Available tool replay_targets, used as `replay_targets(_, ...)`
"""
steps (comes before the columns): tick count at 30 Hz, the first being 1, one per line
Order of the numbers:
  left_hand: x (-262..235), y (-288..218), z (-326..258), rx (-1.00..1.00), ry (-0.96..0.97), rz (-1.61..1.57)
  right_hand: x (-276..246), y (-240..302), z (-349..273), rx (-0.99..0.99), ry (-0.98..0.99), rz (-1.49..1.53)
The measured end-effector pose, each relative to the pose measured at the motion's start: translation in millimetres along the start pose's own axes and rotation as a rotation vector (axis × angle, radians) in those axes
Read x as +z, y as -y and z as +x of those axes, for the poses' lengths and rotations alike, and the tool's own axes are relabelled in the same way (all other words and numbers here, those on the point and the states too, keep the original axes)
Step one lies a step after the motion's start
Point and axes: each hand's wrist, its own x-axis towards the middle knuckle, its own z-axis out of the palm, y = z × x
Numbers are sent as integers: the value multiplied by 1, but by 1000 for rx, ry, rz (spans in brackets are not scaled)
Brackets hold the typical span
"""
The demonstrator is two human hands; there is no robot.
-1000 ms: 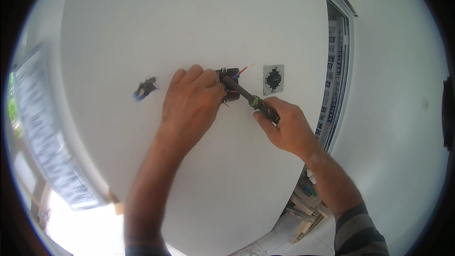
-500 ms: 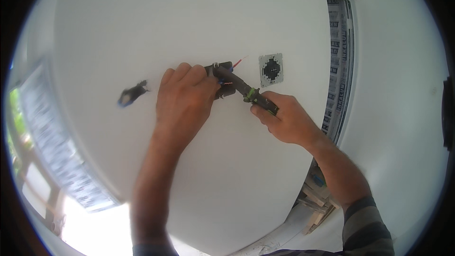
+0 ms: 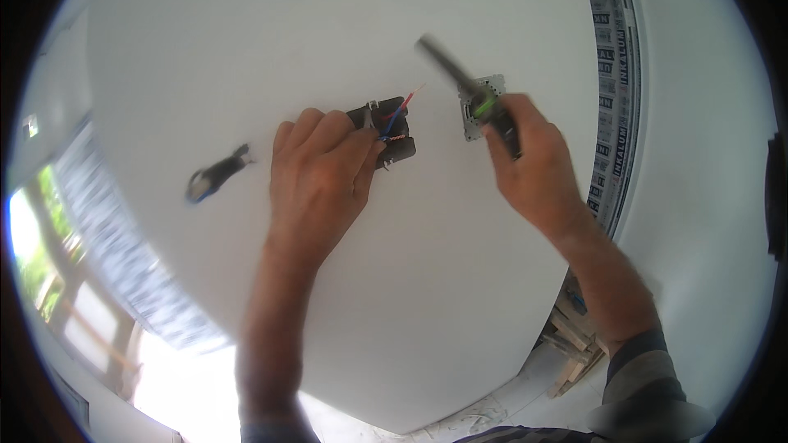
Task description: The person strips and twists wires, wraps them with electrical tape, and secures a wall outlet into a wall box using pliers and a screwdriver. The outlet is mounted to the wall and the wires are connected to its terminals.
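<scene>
A black electrical box [image 3: 400,149] with small metal tabs shows on the white wall, partly behind my left hand [image 3: 316,160]. Red and blue wires [image 3: 396,117] come out of it, one red end with bare copper. My left fingertips are pinched together on the wires at the box; the exact grip is partly hidden. In my right hand [image 3: 533,156] I grip a long black tool [image 3: 450,66] with a green collar, blurred by motion. It points up and left, apart from the wires, in front of a grey metal socket frame [image 3: 474,125] on the wall.
Further left, a dark bundle of cable [image 3: 220,174] with a blue part sticks out of the wall. A door or window frame [image 3: 609,74] covered in printed film stands at the right. Wooden pieces [image 3: 572,332] lie low on the right. Bright daylight enters at lower left.
My right hand has pulled the tool away from the wires, up and to the right, over the socket frame. My left hand stays at the box. The view has shifted slightly.
</scene>
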Motion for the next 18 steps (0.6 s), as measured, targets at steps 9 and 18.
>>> replay_targets(9,7,-5,-1,-54,-77,67,-16,30,-58,499,381,393)
replay_targets(18,4,-8,1,-96,-50,60,11,41,-56,346,291,217)
